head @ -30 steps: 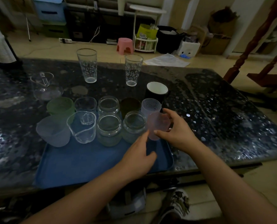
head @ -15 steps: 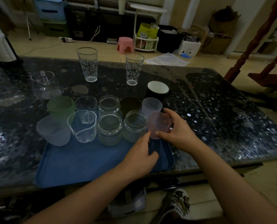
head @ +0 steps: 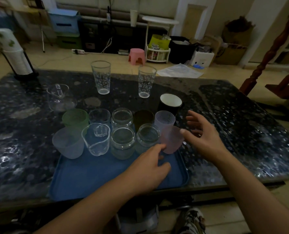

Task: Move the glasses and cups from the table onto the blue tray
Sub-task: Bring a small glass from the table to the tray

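Here the right hand (head: 202, 134) hovers spread just beside the pink cup (head: 171, 139) at the blue tray's (head: 93, 179) right edge; the left hand's (head: 148, 163) fingertips touch the cup's base, holding nothing.

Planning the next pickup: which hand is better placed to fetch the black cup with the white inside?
The right hand: it hovers open beside the black cup, which stands on the table off the blue tray. The left hand sits low over the tray, touching the pink cup.
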